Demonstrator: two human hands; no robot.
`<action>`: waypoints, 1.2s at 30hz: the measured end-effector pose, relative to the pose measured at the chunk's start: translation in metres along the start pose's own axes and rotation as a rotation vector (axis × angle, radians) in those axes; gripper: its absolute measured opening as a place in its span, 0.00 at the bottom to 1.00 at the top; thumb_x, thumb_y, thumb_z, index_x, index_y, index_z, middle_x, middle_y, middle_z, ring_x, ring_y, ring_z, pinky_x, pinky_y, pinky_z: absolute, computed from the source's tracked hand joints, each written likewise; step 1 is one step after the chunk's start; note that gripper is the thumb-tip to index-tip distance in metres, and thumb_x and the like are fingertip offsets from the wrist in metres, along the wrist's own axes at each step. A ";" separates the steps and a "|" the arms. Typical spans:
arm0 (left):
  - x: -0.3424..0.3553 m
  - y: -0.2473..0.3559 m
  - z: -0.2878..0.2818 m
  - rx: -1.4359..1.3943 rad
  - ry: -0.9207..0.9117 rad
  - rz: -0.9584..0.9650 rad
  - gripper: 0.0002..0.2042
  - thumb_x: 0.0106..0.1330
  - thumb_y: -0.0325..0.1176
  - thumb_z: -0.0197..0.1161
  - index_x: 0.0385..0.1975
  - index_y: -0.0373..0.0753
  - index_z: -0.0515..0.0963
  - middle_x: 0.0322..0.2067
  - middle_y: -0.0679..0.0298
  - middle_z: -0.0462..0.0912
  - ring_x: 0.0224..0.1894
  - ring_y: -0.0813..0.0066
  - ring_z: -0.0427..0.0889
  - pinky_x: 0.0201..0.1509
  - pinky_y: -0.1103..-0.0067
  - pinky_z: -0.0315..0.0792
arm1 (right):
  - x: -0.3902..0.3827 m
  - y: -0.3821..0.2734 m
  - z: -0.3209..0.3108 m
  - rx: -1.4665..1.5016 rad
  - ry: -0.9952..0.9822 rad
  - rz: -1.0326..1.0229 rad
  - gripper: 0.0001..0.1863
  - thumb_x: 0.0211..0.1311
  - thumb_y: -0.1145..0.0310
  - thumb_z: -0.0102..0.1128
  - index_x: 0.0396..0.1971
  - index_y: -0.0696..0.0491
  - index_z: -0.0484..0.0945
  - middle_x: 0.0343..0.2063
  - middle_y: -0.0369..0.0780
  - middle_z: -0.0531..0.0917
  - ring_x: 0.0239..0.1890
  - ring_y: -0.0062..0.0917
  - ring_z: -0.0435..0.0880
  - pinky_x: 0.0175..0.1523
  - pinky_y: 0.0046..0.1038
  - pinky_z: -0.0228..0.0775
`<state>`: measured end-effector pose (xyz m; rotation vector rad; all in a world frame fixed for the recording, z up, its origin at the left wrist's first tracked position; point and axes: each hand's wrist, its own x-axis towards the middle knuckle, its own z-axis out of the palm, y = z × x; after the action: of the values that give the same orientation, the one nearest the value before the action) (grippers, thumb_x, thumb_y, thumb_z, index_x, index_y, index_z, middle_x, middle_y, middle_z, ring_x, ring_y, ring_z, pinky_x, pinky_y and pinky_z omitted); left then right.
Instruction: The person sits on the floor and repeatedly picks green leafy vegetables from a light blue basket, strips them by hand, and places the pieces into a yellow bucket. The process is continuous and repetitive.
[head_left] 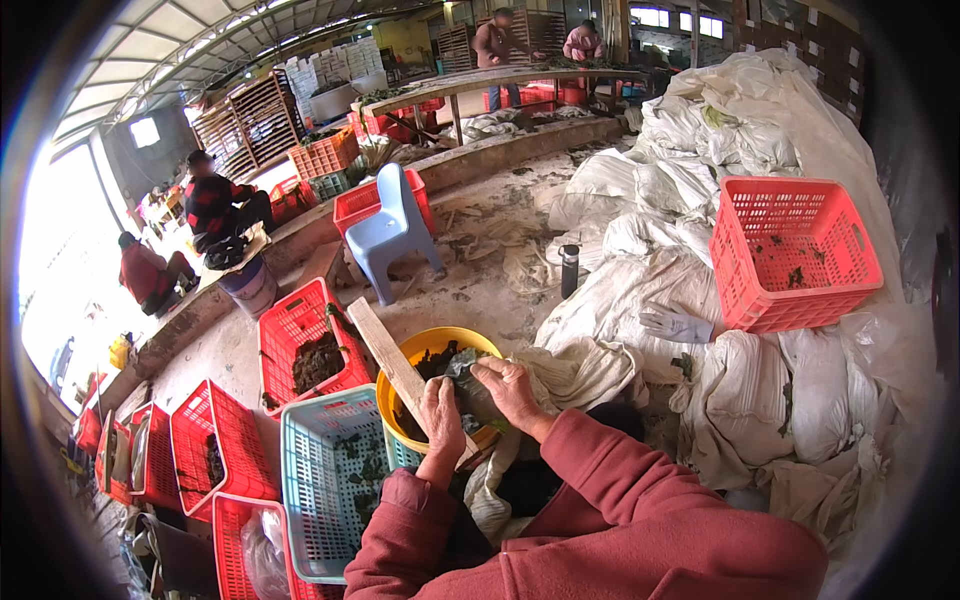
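Observation:
Between my two hands a dark green, wet-looking leafy piece point(466, 372) is stretched over a round yellow bucket point(484, 341). My left hand point(441, 415) is closed at the left edge of the piece, beside a wooden board point(385, 352) that lies across the bucket's rim. On the other side my right hand point(512, 392) grips the piece with bent fingers. More dark leafy material lies in the bucket, partly hidden by my hands. Touching the bucket on the left is a light blue plastic crate point(300, 445) with scraps of the same dark material inside.
Red crates point(268, 345) with dark clumps stand to the left. Ahead is a blue plastic chair point(392, 238) and a black bottle point(569, 270). White sacks point(640, 290) pile up on the right, bearing a glove point(676, 323) and a red crate point(800, 295). Several people work farther off.

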<state>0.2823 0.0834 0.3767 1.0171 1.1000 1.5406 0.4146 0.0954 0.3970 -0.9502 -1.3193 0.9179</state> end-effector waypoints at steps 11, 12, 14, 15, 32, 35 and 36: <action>-0.001 0.008 -0.005 0.249 0.053 0.239 0.07 0.71 0.32 0.54 0.39 0.35 0.75 0.33 0.68 0.76 0.34 0.83 0.70 0.39 0.83 0.67 | -0.011 -0.003 0.006 0.562 -0.272 0.407 0.13 0.63 0.70 0.64 0.45 0.56 0.79 0.39 0.34 0.83 0.40 0.15 0.79 0.49 0.21 0.72; -0.001 0.009 -0.004 0.270 0.070 0.142 0.07 0.71 0.32 0.55 0.39 0.35 0.75 0.34 0.68 0.76 0.34 0.83 0.70 0.38 0.83 0.66 | -0.010 -0.003 0.006 0.526 -0.242 0.411 0.12 0.63 0.70 0.63 0.45 0.56 0.79 0.39 0.34 0.83 0.41 0.15 0.78 0.49 0.21 0.71; 0.000 0.010 -0.003 0.171 -0.016 0.154 0.06 0.70 0.30 0.57 0.40 0.35 0.75 0.34 0.68 0.78 0.34 0.83 0.73 0.38 0.83 0.69 | -0.008 -0.003 0.006 0.385 -0.184 0.241 0.12 0.64 0.70 0.62 0.45 0.58 0.78 0.39 0.36 0.83 0.42 0.18 0.78 0.51 0.23 0.70; 0.000 0.009 -0.003 0.116 -0.060 0.136 0.06 0.69 0.30 0.58 0.40 0.35 0.75 0.34 0.67 0.79 0.34 0.83 0.75 0.39 0.83 0.70 | -0.007 -0.003 0.006 0.269 -0.146 0.153 0.12 0.64 0.70 0.61 0.45 0.59 0.78 0.38 0.36 0.83 0.42 0.18 0.78 0.51 0.23 0.70; 0.009 0.010 -0.027 -0.368 -0.120 -0.293 0.07 0.73 0.38 0.53 0.40 0.41 0.71 0.28 0.72 0.71 0.27 0.84 0.68 0.30 0.84 0.66 | 0.006 0.013 0.000 0.629 0.023 0.394 0.08 0.67 0.64 0.60 0.36 0.54 0.80 0.31 0.30 0.81 0.32 0.12 0.77 0.38 0.18 0.72; 0.005 0.010 -0.026 -0.272 -0.122 -0.265 0.15 0.68 0.40 0.61 0.48 0.40 0.70 0.36 0.65 0.75 0.38 0.79 0.73 0.43 0.80 0.68 | 0.011 0.013 -0.003 0.658 -0.003 0.507 0.09 0.67 0.66 0.60 0.40 0.55 0.80 0.33 0.32 0.82 0.34 0.15 0.80 0.41 0.20 0.74; 0.002 0.009 -0.023 -0.240 -0.138 -0.226 0.18 0.66 0.40 0.63 0.51 0.39 0.70 0.39 0.63 0.76 0.41 0.77 0.74 0.45 0.79 0.69 | 0.011 0.012 -0.003 0.708 -0.029 0.530 0.10 0.66 0.67 0.60 0.42 0.56 0.79 0.34 0.33 0.82 0.35 0.15 0.80 0.41 0.20 0.75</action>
<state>0.2579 0.0802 0.3799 0.7939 0.8775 1.3611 0.4181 0.1103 0.3895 -0.7186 -0.6606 1.6677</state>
